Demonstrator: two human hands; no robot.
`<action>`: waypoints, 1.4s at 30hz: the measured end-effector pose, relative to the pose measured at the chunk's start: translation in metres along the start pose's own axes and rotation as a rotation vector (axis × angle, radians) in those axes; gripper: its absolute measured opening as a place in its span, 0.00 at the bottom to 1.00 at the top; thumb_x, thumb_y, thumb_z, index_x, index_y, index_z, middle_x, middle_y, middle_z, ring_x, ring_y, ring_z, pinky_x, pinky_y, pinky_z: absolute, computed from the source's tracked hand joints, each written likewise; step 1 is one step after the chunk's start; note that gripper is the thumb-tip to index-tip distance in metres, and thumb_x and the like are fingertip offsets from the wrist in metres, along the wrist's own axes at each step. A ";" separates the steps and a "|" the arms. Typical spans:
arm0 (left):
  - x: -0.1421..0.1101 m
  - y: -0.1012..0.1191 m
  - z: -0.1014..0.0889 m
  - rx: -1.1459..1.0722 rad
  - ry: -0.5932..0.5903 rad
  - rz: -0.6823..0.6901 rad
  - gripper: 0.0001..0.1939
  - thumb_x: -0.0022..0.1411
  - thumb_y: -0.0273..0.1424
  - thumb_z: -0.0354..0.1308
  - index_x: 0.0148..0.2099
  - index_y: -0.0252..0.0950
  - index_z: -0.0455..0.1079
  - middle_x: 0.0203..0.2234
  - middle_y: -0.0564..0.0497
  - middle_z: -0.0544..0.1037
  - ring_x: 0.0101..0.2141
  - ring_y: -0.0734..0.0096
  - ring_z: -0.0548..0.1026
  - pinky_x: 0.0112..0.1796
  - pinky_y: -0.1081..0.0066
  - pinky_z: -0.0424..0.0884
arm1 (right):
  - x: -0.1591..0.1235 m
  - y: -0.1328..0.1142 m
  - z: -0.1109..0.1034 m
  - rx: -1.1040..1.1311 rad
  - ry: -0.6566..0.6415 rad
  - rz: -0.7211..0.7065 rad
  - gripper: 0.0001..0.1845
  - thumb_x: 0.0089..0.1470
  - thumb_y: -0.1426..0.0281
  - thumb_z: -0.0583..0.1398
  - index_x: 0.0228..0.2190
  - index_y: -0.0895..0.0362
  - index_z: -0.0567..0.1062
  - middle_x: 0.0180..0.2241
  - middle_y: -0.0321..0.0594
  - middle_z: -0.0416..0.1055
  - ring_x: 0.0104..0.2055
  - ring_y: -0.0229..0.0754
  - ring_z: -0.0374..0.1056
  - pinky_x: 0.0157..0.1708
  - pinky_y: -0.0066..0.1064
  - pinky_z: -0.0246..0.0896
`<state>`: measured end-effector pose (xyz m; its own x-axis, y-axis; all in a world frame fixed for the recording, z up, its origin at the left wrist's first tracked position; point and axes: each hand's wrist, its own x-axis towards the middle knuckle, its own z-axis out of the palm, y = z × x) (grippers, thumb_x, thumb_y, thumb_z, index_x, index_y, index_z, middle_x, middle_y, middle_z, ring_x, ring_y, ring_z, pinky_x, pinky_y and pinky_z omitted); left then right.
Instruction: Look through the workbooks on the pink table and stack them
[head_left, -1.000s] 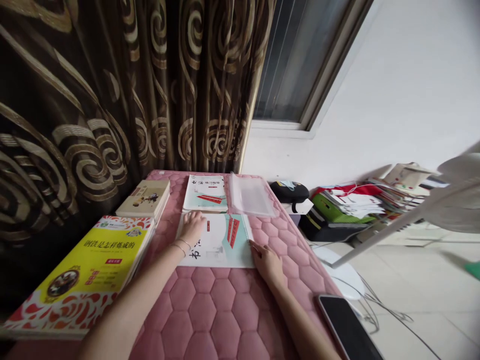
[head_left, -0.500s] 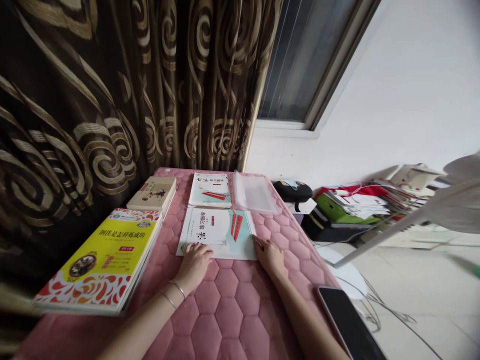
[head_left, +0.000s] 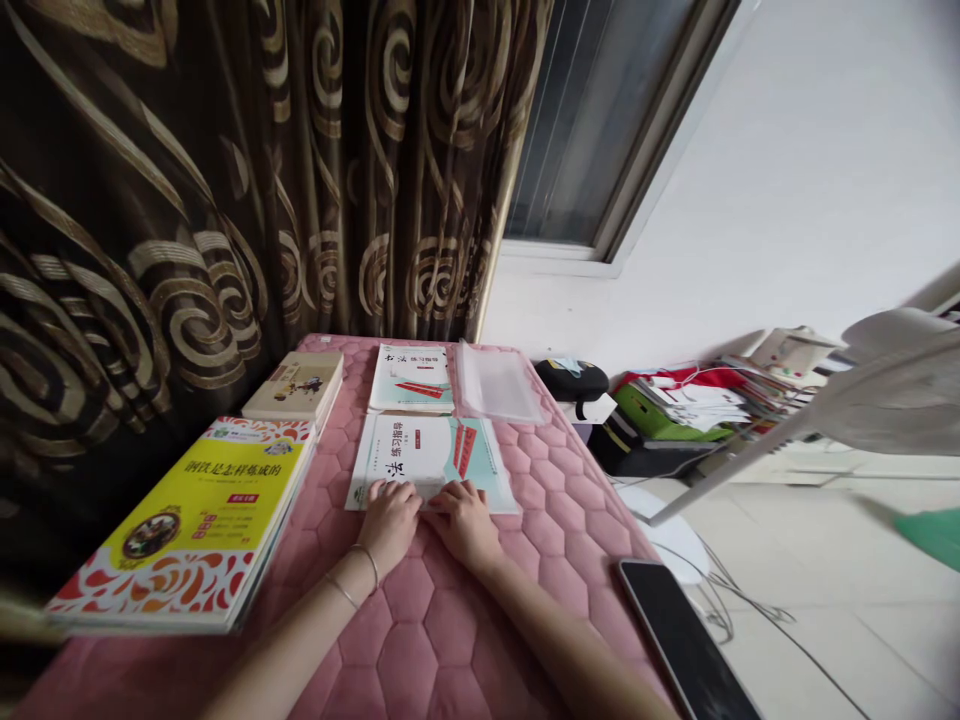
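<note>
Fingers bent, the bare left hand (head_left: 391, 525) and bare right hand (head_left: 465, 525) rest side by side on the near edge of a white-and-teal paper workbook (head_left: 431, 450) (whether they pinch it, I can't tell). It lies flat on a pink hexagon-quilted cover (head_left: 427, 640), with a thick yellow-and-red book (head_left: 225, 490) to its left, another white-and-teal workbook (head_left: 412, 375) just beyond, and a black-screened phone (head_left: 686, 640) nearer me, right.

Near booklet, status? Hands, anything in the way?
Left hand, right hand on near booklet, by its lower edge. Booklet flat. Phone off right, clear of it.
</note>
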<state>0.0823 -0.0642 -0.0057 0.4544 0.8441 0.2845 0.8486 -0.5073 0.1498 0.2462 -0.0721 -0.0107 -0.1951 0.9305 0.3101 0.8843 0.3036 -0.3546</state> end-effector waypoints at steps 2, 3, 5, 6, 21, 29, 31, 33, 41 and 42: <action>0.001 0.000 0.000 0.007 -0.003 0.011 0.10 0.65 0.23 0.51 0.37 0.38 0.73 0.37 0.50 0.76 0.42 0.64 0.71 0.52 0.55 0.56 | 0.001 -0.002 0.006 -0.012 -0.006 -0.004 0.05 0.57 0.64 0.63 0.32 0.51 0.78 0.37 0.36 0.73 0.44 0.44 0.64 0.42 0.35 0.51; 0.002 0.000 0.001 0.005 -0.002 0.016 0.11 0.65 0.23 0.50 0.36 0.38 0.73 0.37 0.51 0.76 0.42 0.65 0.71 0.52 0.55 0.56 | 0.001 -0.001 0.008 -0.020 -0.008 -0.007 0.05 0.57 0.64 0.63 0.32 0.52 0.78 0.37 0.36 0.74 0.44 0.44 0.64 0.42 0.35 0.52; 0.001 -0.002 0.002 -0.002 0.009 0.023 0.11 0.65 0.23 0.50 0.35 0.38 0.73 0.37 0.51 0.77 0.42 0.65 0.71 0.53 0.54 0.55 | 0.000 0.004 0.008 -0.035 -0.012 -0.020 0.04 0.57 0.66 0.63 0.32 0.52 0.77 0.38 0.37 0.74 0.44 0.44 0.64 0.42 0.35 0.52; 0.001 -0.004 0.002 -0.008 0.016 0.025 0.11 0.65 0.24 0.51 0.35 0.39 0.73 0.37 0.51 0.77 0.42 0.65 0.71 0.53 0.54 0.55 | -0.001 0.007 0.006 -0.040 -0.013 -0.026 0.04 0.57 0.66 0.63 0.32 0.52 0.77 0.38 0.37 0.74 0.43 0.44 0.64 0.42 0.35 0.52; -0.044 -0.071 -0.011 0.029 0.124 -0.151 0.11 0.64 0.25 0.52 0.38 0.42 0.75 0.38 0.53 0.80 0.42 0.64 0.74 0.51 0.55 0.56 | -0.038 0.096 -0.037 -0.023 0.023 0.203 0.12 0.59 0.62 0.56 0.33 0.52 0.79 0.41 0.42 0.75 0.46 0.48 0.65 0.44 0.40 0.53; -0.043 -0.075 -0.010 0.013 0.105 -0.168 0.13 0.63 0.24 0.51 0.35 0.42 0.75 0.38 0.52 0.80 0.42 0.65 0.74 0.50 0.58 0.57 | -0.042 0.103 -0.037 0.044 0.017 0.247 0.12 0.57 0.65 0.56 0.33 0.52 0.80 0.43 0.42 0.75 0.47 0.49 0.64 0.47 0.42 0.52; -0.043 -0.073 -0.012 0.013 0.097 -0.174 0.13 0.63 0.23 0.50 0.35 0.42 0.75 0.38 0.52 0.80 0.42 0.65 0.74 0.50 0.58 0.57 | -0.042 0.104 -0.037 0.051 0.012 0.246 0.12 0.57 0.66 0.55 0.33 0.52 0.80 0.43 0.42 0.75 0.47 0.50 0.64 0.47 0.42 0.52; -0.042 -0.070 -0.016 0.021 0.077 -0.190 0.14 0.63 0.22 0.49 0.36 0.42 0.74 0.38 0.52 0.80 0.42 0.65 0.74 0.48 0.58 0.57 | -0.042 0.103 -0.039 0.043 0.011 0.245 0.12 0.58 0.67 0.55 0.33 0.52 0.80 0.43 0.42 0.74 0.47 0.49 0.64 0.47 0.42 0.52; -0.020 -0.020 -0.018 -0.004 -0.011 -0.167 0.07 0.62 0.26 0.54 0.39 0.40 0.73 0.39 0.50 0.76 0.42 0.62 0.71 0.48 0.57 0.57 | -0.030 0.059 -0.032 -0.052 -0.004 0.206 0.07 0.58 0.67 0.59 0.35 0.51 0.78 0.44 0.41 0.73 0.50 0.48 0.62 0.46 0.40 0.51; -0.015 -0.011 -0.015 -0.018 -0.019 -0.160 0.07 0.62 0.26 0.54 0.39 0.40 0.73 0.39 0.50 0.76 0.43 0.62 0.71 0.48 0.56 0.57 | -0.026 0.049 -0.028 -0.042 -0.005 0.184 0.06 0.57 0.66 0.60 0.35 0.51 0.78 0.44 0.40 0.73 0.49 0.48 0.62 0.45 0.39 0.51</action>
<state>0.0620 -0.0733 0.0026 0.3194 0.9173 0.2376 0.9056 -0.3694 0.2086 0.3067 -0.0872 -0.0118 -0.0306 0.9706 0.2386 0.9223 0.1194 -0.3676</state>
